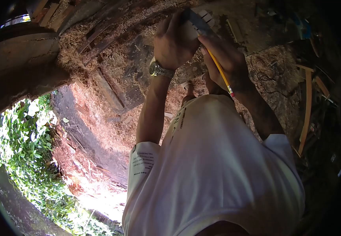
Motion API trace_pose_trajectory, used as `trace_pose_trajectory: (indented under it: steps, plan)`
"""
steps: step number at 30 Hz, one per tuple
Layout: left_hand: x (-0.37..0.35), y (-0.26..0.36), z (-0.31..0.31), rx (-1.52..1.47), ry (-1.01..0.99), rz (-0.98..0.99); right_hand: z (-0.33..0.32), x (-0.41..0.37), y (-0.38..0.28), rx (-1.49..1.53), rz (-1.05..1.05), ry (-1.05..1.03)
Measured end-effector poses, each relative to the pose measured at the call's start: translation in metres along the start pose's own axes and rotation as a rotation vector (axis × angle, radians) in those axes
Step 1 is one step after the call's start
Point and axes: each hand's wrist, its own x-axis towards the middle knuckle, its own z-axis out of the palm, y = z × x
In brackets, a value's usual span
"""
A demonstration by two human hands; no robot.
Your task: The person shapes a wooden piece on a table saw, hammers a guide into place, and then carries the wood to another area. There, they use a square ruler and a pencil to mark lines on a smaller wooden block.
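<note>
My right hand (228,61) is closed around a yellow pencil (219,70). Its pink eraser end points down toward my shirt, and its tip is up by a pale flat piece (207,17) with dark lines or slots on its edge. Across that piece lies a dark, straight-edged flat strip (197,22), perhaps a ruler or square. My left hand (174,46), with a metal-band watch (154,69) at the wrist, grips the pale piece and the strip from the left. Its fingertips are partly hidden in shadow.
Wood shavings (95,43) cover the ground, with boards (109,89) and offcuts among them. A long thin wood strip (306,112) leans at the right. Green leaves (25,137) show through a bright opening at lower left. My feet stand below my hands.
</note>
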Motion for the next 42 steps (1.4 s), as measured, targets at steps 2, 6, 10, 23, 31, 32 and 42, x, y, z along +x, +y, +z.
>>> trace_pose_trajectory:
  steps: [2, 6, 10, 23, 31, 32, 42]
  plan:
    - [-0.005, 0.004, 0.003, 0.024, 0.048, -0.006, 0.004, -0.003, 0.001, -0.002, -0.004, 0.008]
    - [-0.014, 0.013, 0.008, 0.023, 0.076, -0.024, 0.008, 0.001, 0.005, -0.017, 0.0, 0.022]
    - [-0.02, 0.014, 0.011, 0.079, 0.073, -0.014, 0.008, 0.005, 0.005, -0.015, -0.006, 0.024]
    - [-0.024, 0.0, -0.002, 0.093, 0.105, -0.057, 0.003, -0.004, -0.009, 0.094, 0.048, 0.053]
    - [-0.025, 0.004, -0.004, 0.073, 0.093, -0.113, 0.03, 0.001, 0.002, 0.025, 0.031, 0.082]
    - [-0.024, 0.005, -0.006, 0.071, 0.092, -0.103, 0.03, -0.001, 0.003, 0.049, 0.031, 0.093]
    - [-0.027, -0.002, 0.0, 0.077, 0.135, -0.09, 0.014, -0.001, -0.006, 0.094, 0.055, 0.047]
